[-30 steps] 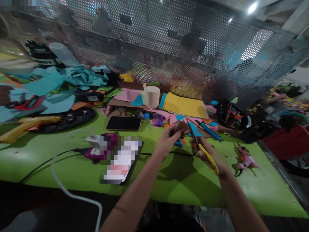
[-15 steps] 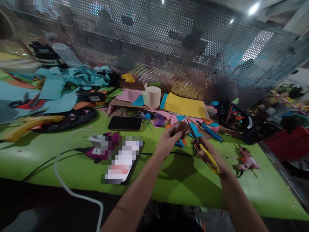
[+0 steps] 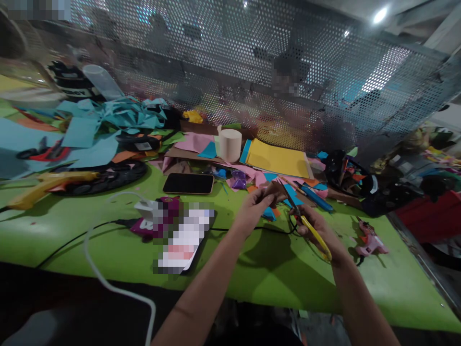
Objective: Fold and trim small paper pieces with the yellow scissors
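Pinched between thumb and fingers, a small piece of brown paper (image 3: 274, 190) sits in the left hand (image 3: 253, 205), out over the green tabletop (image 3: 281, 283), and across from it the right hand (image 3: 319, 229) is wrapped around a pair of yellow-handled scissors (image 3: 312, 232). Both grips are closed, both loaded! Look at those blades, slanting up and to the left, right alongside the paper's edge; whether they actually touch it, I cannot tell from here. Just beyond the hands lies a scatter of blue, pink and orange scraps, with a blue tool (image 3: 319, 198) resting among them, near the scissors. Further back, yellow sheets (image 3: 277, 157) lie flat, and a pale roll (image 3: 230, 145) stands upright to their left. Over on the left side of the table, a dark-screened phone (image 3: 188, 183) lies flat, and nearer the front edge a second phone (image 3: 189, 238) shows a lit, blurred-out display. Beside that one, a white plug (image 3: 147, 209) sits on a purple power block (image 3: 144, 232). Wide left, it's a yellow glue gun (image 3: 46, 187); wide right, well apart from the scissors, a pink glue gun (image 3: 371, 245) lies on the green. Behind everything rises a perforated metal panel (image 3: 216, 62).
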`<state>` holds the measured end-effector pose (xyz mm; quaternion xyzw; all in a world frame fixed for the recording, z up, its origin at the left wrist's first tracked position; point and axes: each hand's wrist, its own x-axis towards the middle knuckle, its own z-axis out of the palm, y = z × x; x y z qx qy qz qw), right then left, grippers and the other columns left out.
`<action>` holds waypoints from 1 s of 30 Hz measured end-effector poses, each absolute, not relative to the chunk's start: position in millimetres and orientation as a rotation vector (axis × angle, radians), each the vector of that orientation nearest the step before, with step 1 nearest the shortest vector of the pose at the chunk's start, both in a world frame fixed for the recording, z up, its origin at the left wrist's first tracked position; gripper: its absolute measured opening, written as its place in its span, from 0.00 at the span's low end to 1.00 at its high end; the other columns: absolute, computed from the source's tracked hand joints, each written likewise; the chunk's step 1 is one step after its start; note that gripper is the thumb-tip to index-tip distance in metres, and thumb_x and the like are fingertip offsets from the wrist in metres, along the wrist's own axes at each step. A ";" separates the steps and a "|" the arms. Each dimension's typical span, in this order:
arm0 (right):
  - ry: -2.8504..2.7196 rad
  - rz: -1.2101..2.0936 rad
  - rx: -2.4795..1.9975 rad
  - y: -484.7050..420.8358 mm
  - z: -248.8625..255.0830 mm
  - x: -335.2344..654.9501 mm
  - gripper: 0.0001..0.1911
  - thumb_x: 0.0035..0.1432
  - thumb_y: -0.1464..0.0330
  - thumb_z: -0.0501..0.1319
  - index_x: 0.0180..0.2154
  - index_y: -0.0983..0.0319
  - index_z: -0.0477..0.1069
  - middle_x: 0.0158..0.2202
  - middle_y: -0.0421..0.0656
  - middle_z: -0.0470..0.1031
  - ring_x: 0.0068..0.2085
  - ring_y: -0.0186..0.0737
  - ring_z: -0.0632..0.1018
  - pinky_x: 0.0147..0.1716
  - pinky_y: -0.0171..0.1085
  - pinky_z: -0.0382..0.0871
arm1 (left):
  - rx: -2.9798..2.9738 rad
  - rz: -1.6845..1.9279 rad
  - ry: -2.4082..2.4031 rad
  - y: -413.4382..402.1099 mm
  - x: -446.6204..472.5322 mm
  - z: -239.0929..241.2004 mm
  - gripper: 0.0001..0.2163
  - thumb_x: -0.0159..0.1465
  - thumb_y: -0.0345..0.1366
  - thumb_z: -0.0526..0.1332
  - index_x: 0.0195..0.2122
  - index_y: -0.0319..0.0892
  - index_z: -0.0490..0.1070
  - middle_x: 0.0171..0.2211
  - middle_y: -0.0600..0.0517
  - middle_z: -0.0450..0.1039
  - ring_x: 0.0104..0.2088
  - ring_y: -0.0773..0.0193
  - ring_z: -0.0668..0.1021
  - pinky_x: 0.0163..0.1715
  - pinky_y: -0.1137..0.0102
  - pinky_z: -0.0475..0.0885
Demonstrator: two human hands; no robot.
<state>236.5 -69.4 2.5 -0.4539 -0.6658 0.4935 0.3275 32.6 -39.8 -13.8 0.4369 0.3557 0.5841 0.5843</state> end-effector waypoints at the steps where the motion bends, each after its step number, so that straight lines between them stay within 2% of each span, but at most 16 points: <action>1: -1.751 1.294 -1.189 -68.7 1.7 237.5 0.26 0.51 0.50 0.66 0.47 0.57 0.69 0.30 0.37 0.60 0.28 0.33 0.60 0.24 0.33 0.55 | 1.018 1.365 0.826 -39.5 32.6 -13.9 0.16 0.53 0.50 0.69 0.32 0.41 0.75 0.28 0.54 0.73 0.30 0.67 0.72 0.30 0.75 0.68; 5: -1.802 1.254 -1.193 -64.8 -2.7 241.8 0.25 0.51 0.50 0.65 0.45 0.57 0.69 0.30 0.38 0.60 0.29 0.35 0.61 0.25 0.34 0.56 | 1.031 1.372 0.820 -37.1 32.5 -18.4 0.16 0.54 0.49 0.68 0.35 0.42 0.76 0.31 0.53 0.75 0.34 0.66 0.74 0.34 0.74 0.69; 8: -1.826 1.210 -1.197 -62.4 -5.0 243.5 0.24 0.50 0.51 0.66 0.44 0.56 0.69 0.29 0.38 0.61 0.29 0.37 0.62 0.26 0.35 0.58 | 1.032 1.371 0.833 -35.1 32.5 -23.4 0.17 0.55 0.50 0.67 0.36 0.41 0.76 0.31 0.53 0.75 0.33 0.65 0.73 0.32 0.74 0.69; 16: -1.813 1.218 -1.228 -60.8 -8.6 246.1 0.23 0.48 0.52 0.68 0.43 0.57 0.70 0.28 0.38 0.63 0.29 0.38 0.63 0.26 0.35 0.58 | 1.046 1.402 0.835 -33.2 31.2 -24.9 0.15 0.57 0.51 0.65 0.32 0.43 0.74 0.30 0.54 0.71 0.31 0.68 0.70 0.32 0.75 0.66; 24: -1.795 1.212 -1.268 -62.0 -6.5 246.8 0.22 0.47 0.56 0.69 0.43 0.59 0.70 0.28 0.38 0.65 0.28 0.36 0.65 0.26 0.34 0.58 | 1.109 1.403 0.836 -36.5 27.4 -17.4 0.18 0.59 0.52 0.64 0.25 0.42 0.68 0.22 0.56 0.64 0.24 0.70 0.65 0.25 0.73 0.61; 30: -1.790 1.174 -1.300 -62.8 -3.5 244.1 0.21 0.46 0.56 0.70 0.40 0.59 0.70 0.28 0.39 0.67 0.29 0.37 0.67 0.27 0.34 0.61 | 1.163 1.367 0.815 -35.6 24.3 -13.7 0.20 0.58 0.54 0.63 0.24 0.42 0.66 0.20 0.56 0.62 0.23 0.70 0.64 0.23 0.72 0.59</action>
